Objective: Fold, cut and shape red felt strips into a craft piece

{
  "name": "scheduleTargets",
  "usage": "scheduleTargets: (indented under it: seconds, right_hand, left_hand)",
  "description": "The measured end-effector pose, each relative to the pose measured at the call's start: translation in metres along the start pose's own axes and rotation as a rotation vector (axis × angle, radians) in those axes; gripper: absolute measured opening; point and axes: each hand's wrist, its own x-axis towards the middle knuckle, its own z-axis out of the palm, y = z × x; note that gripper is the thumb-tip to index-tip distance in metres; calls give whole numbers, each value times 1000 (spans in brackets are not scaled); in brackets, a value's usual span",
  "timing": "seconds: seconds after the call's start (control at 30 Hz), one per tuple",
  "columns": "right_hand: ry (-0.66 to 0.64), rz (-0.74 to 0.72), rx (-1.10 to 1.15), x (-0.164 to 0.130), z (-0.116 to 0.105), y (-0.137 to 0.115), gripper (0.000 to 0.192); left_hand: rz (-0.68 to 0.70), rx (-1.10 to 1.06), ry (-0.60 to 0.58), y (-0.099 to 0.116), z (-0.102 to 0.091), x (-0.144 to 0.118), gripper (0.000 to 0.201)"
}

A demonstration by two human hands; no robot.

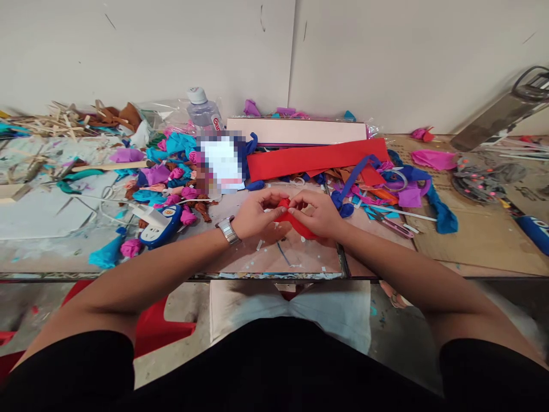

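Observation:
Both my hands meet over the middle of the worktable (266, 266), pinching a small piece of red fabric (295, 224) between them. My left hand (256, 216), with a metal watch on its wrist, grips the fabric's left end. My right hand (318, 214) grips its upper right part, and the red strip runs down under that palm. A long red fabric band (317, 158) lies flat just beyond my hands.
Rolled pink, purple and teal fabric pieces (171, 177) pile at the left, by a blue-white power strip (158, 224) and a plastic bottle (205, 113). Blue and purple scraps (412, 189) and scissors (392, 224) lie at right. Wooden sticks (55, 121) heap far left.

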Motion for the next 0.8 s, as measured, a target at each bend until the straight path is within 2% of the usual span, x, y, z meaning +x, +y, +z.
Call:
scheduleTargets:
  seconds: [0.33, 0.8]
  right_hand:
    - [28, 7, -27, 0, -2, 0, 16]
    - [45, -34, -24, 0, -4, -1, 18]
  left_hand:
    - [26, -84, -17, -1, -2, 1, 43]
    - [106, -1, 17, 0, -2, 3, 37]
